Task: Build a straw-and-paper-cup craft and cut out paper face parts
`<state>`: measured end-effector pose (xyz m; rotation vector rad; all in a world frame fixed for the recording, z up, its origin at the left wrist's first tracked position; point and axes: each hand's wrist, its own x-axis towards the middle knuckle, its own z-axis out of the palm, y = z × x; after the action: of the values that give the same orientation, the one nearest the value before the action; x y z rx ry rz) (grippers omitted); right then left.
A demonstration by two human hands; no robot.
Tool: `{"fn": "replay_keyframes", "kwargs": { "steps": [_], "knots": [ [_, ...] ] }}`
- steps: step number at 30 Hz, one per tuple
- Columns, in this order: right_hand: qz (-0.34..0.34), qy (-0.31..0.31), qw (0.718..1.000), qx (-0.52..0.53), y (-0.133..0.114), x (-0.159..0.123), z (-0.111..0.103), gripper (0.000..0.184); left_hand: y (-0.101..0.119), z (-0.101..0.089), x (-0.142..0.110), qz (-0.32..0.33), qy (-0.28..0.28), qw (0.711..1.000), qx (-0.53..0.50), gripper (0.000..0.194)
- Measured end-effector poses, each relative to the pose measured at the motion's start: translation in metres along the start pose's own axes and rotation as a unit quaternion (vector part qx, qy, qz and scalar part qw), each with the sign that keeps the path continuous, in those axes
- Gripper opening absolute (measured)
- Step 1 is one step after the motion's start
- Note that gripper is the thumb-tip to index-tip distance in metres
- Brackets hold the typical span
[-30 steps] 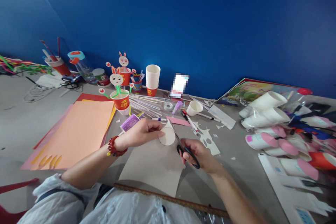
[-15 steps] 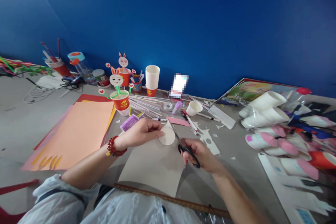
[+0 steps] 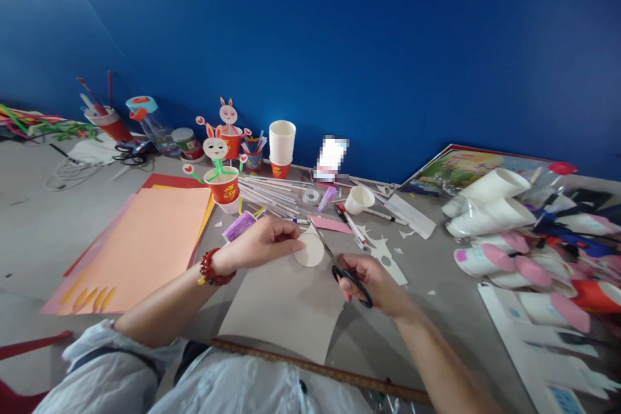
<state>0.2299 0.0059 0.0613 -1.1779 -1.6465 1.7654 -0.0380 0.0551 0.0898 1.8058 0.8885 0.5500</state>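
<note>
My left hand (image 3: 262,240) pinches a small round piece of white paper (image 3: 309,250), holding it just above a grey sheet of card (image 3: 286,310) on the table. A red bead bracelet (image 3: 209,268) circles that wrist. My right hand (image 3: 371,281) grips black-handled scissors (image 3: 350,278), fingers through the loops. The blades point up and left and meet the right edge of the paper round.
An orange sheet over red and yellow card (image 3: 145,239) lies at the left. Behind stand rabbit-decorated red cups (image 3: 223,184), a stack of white cups (image 3: 282,141), straws and markers (image 3: 352,223). Many paper cups (image 3: 490,207) are heaped at the right. White cut scraps (image 3: 385,259) lie beside my right hand.
My right hand with the scissors has shifted slightly right and down along the paper round. My left hand stays in place holding the round.
</note>
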Motion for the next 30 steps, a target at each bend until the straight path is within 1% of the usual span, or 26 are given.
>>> {"fn": "replay_keyframes", "kwargs": {
  "steps": [6, 11, 16, 22, 27, 30],
  "knots": [
    [-0.002, 0.006, 1.000, -0.015, 0.004, 0.000, -0.002, 0.059, 0.001, -0.001, 0.000, 0.004, -0.002, 1.000, 0.001, 0.028],
    [0.010, 0.006, 1.000, -0.014, 0.009, -0.001, -0.004, 0.060, 0.002, -0.002, 0.001, 0.007, -0.001, 1.000, 0.012, 0.028],
    [0.009, 0.003, 1.000, -0.008, 0.005, -0.001, -0.006, 0.061, 0.006, -0.003, 0.002, 0.006, -0.003, 1.000, 0.021, 0.027],
    [-0.002, 0.004, 0.999, -0.033, -0.001, -0.002, -0.008, 0.062, 0.010, -0.005, 0.004, 0.013, -0.003, 0.999, 0.043, 0.025],
    [0.017, 0.007, 0.999, -0.029, -0.002, -0.002, -0.008, 0.062, 0.011, -0.006, 0.004, 0.020, 0.000, 0.999, 0.043, 0.027],
    [0.012, 0.008, 0.999, -0.033, -0.002, -0.002, -0.008, 0.061, 0.012, -0.006, 0.004, 0.012, 0.002, 0.999, 0.046, 0.025]
  ]
}}
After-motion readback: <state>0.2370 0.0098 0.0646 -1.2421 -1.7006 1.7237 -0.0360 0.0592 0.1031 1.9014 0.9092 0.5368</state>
